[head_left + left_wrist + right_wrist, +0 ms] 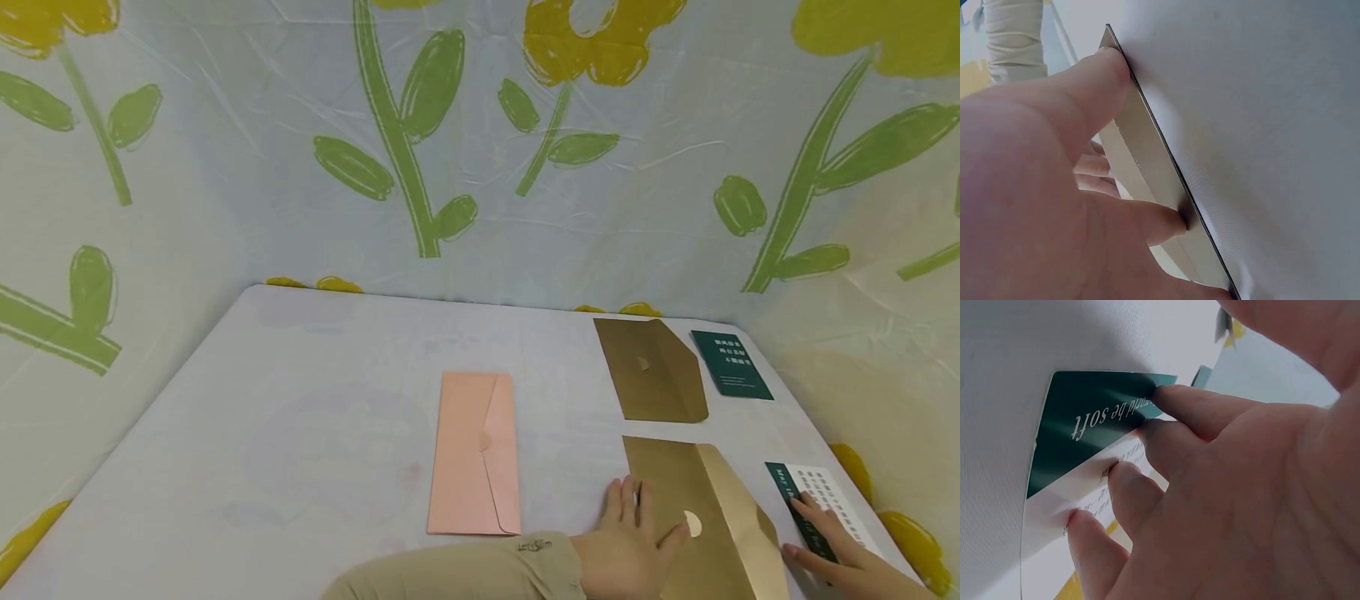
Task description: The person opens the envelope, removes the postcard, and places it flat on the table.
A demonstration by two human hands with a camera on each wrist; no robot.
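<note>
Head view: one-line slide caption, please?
Left hand on the nearer gold envelope, right hand touching a green-and-white card, pink envelope at left.

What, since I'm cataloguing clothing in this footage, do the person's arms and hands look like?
The left arm wears a long khaki-beige sleeve, creased, with small dark lettering near the cuff. The left hand and right hand are ungloved. In the head view, no right sleeve shows before the picture's edge.
</note>
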